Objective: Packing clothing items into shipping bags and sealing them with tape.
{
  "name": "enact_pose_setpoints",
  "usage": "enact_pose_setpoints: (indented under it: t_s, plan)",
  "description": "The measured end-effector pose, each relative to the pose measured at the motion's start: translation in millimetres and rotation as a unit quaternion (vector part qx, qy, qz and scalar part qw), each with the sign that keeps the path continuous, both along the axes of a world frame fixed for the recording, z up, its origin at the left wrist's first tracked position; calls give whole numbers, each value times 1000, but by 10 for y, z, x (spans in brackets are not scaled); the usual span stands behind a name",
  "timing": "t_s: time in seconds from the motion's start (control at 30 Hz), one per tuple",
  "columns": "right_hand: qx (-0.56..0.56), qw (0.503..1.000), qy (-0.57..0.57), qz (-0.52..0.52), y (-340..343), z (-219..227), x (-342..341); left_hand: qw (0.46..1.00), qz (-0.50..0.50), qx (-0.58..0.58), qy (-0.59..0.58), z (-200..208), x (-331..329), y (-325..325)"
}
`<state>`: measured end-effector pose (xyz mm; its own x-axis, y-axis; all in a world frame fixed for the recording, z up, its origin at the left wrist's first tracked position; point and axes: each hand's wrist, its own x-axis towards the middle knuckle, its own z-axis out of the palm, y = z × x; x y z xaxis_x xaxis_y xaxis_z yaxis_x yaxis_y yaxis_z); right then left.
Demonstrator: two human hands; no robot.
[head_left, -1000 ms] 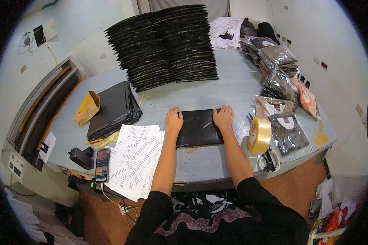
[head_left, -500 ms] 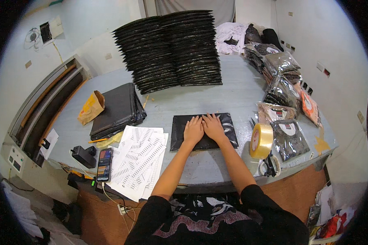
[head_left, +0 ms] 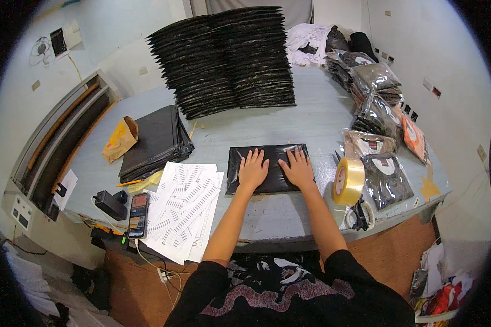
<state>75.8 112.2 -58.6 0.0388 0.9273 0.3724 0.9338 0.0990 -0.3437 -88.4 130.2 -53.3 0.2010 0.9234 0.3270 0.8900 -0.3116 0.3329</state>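
Observation:
A shiny black plastic mailer bag lies flat near the table's front edge. My left hand rests palm down on its left half, fingers stretched toward the far side. On the right half lies my right hand, also flat with its fingers spread. A strip of the bag shows between the two hands. To the right stands a big roll of clear yellowish tape on its edge, with black-handled scissors in front of it.
A tall stack of black bags rises at the back. Leftward are flat black bags, a paper bag, printed sheets, a phone and a black adapter. Clear-bagged garments line the right side.
My hands have spread apart from the bag's middle, the left one to the left and the right one to the right. The phone's screen picture has changed.

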Motion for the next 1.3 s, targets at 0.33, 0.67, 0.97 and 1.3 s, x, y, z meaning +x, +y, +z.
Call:
enact_pose_setpoints:
  t_s: [0.33,0.67,0.97,1.3]
  plan:
    - [-50,997,21,-59,-36,6,187,999,46,14,11,-47,-149,-7]
    - [107,985,-27,131,-237,25,-301,995,-24,32,-92,-6,44,-182]
    - [-46,978,-18,202,-325,229,-86,992,-104,-36,-55,62,-214,-170]
    - [-163,954,18,249,-293,345,159,975,-163,-150,4,253,-402,-240]
